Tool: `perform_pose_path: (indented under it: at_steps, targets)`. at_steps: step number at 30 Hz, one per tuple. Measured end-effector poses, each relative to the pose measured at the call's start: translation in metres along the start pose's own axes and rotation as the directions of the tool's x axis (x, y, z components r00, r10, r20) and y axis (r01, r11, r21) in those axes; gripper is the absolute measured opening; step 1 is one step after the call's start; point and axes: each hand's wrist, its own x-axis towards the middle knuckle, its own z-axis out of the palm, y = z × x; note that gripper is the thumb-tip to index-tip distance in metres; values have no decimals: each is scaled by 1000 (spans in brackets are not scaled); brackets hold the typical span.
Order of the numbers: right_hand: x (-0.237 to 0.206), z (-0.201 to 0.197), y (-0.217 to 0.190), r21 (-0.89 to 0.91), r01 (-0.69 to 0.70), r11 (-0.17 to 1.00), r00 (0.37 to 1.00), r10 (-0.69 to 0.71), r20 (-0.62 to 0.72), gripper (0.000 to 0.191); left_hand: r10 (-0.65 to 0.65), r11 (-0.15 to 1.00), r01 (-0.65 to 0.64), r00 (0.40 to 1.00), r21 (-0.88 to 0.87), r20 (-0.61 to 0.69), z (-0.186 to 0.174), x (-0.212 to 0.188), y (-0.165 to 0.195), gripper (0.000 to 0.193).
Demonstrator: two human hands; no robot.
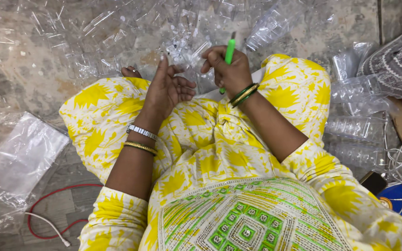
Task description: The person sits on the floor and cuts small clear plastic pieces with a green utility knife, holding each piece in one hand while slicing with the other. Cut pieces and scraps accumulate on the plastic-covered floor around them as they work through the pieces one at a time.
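Our right hand (226,69) is clamped on a slim green plastic-handled cutter (229,53); our left hand (166,90), fingers apart, touches clear plastic pieces (187,51) (trimming, we judge), needing one steadied.

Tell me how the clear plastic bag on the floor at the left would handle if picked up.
The clear plastic bag looks thin and crinkled, so it would probably flop and sag. It seems nearly empty, likely very light. Its glossy film may slip between fingers.

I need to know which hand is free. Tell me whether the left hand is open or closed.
Open. The left hand has its fingers spread, palm showing, gripping nothing, beside the clear plastic pieces. The right hand holds a green cutter.
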Motion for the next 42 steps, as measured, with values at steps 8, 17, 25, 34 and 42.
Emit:
perform_pose_path:
  at_steps: [8, 17, 25, 34, 42]
  targets:
    - [-13, 14, -7, -193, 422, 886, 902, -387, 192, 20, 148, 987, -142, 986, -79, 75, 0, -8, -1, 31]
    - [-21, 14, -23, 107, 5, 994, 947, -39, 318, 18, 58, 997, -41, 966, -71, 251, 20, -18, 13, 76]
    - [-12, 20, -12, -334, 397, 854, 910, -413, 25, 14, 196, 980, -183, 947, -74, 256, 21, -19, 11, 70]
    - [-18, 41, 1, -164, -170, 972, 983, 178, 35, 16, 445, 893, -425, 883, -149, 149, 7, -10, 0, 40]
    - [-8, 43, 12, -136, -211, 968, 977, 213, 2, 12, 457, 890, -446, 868, -99, 194, 8, -11, -4, 39]
